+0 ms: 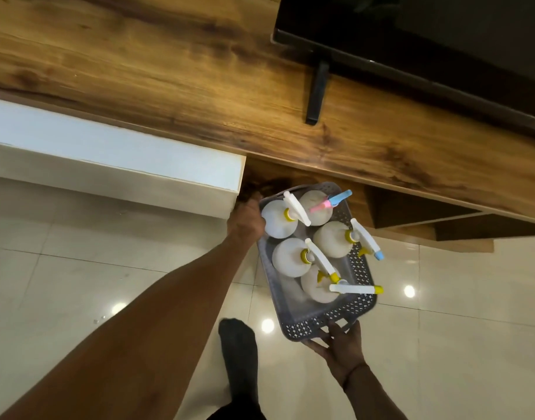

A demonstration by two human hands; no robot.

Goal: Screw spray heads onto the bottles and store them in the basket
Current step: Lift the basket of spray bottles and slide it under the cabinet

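Glossy floor tiles (442,344) lie under the grey basket (360,310) (five bottles (286,256) inside, heads on). Left hand (245,219) grips its far rim, right hand (342,347) its near rim. Keep it level so no bottle tips.

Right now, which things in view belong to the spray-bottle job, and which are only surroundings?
Job:
grey perforated basket
five white spray bottles standing in it, heads on
left hand and right hand holding the basket's ends

Surroundings:
wooden TV unit
television
white ledge
tiled floor
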